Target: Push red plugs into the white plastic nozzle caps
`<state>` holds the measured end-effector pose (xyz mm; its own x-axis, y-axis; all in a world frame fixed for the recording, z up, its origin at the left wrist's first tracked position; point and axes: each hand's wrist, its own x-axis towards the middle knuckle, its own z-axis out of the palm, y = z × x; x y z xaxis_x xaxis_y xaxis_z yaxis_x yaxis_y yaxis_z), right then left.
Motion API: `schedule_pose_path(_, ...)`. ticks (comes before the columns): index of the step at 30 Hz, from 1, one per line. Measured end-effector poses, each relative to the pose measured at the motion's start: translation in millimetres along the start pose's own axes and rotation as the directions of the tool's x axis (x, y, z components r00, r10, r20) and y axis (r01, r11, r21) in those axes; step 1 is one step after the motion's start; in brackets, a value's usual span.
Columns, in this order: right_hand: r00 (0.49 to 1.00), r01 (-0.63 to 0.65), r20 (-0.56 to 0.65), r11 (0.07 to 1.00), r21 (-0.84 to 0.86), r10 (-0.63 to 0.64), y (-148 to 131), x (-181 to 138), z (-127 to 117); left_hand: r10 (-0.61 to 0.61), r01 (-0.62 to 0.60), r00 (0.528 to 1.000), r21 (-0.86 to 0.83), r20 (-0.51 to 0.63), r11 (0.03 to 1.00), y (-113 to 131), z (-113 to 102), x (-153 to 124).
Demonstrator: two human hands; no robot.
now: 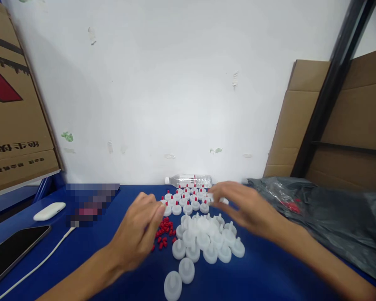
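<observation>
On the blue table (pixel 263 271) lies a heap of plain white caps (pixel 207 240). Behind it stand rows of white caps with red tips (pixel 188 198). A small pile of loose red plugs (pixel 164 232) lies left of the heap. My left hand (pixel 138 234) hovers over the red plugs, fingers curled together, its fingertips near a red-tipped cap. My right hand (pixel 244 207) reaches leftward over the far rows and is motion-blurred; its fingertips pinch what looks like a white cap (pixel 217 200).
A clear plastic bottle (pixel 189 180) lies on its side against the white wall. A grey plastic bag (pixel 326 217) lies at the right, cardboard boxes (pixel 12 108) at both sides. A phone (pixel 9 251), a white cable (pixel 40 263) and a white case (pixel 49 210) lie at the left.
</observation>
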<state>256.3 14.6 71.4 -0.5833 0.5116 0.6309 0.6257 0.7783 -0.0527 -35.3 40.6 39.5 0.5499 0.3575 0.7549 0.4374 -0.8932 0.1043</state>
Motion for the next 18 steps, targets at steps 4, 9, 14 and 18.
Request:
schedule_pose_path(4,0.928,-0.373,0.024,0.928,0.011,0.372,47,-25,-10,-0.045,0.039,0.998,0.12,0.043,0.992,-23,-1,-1)
schedule_pose_path(9,0.831,-0.479,0.392,0.866,0.143,0.395,66,-45,-7,-0.06,0.031,0.986,0.18,0.159,0.983,-27,5,-1)
schedule_pose_path(14,0.798,-0.513,0.471,0.834,0.203,0.376,62,-44,-4,-0.062,0.034,0.983,0.165,0.173,0.986,-23,4,-2)
schedule_pose_path(18,0.796,-0.533,0.485,0.801,0.275,0.363,60,-43,-2,-0.067,0.037,0.98,0.156,0.19,0.987,-22,3,-3)
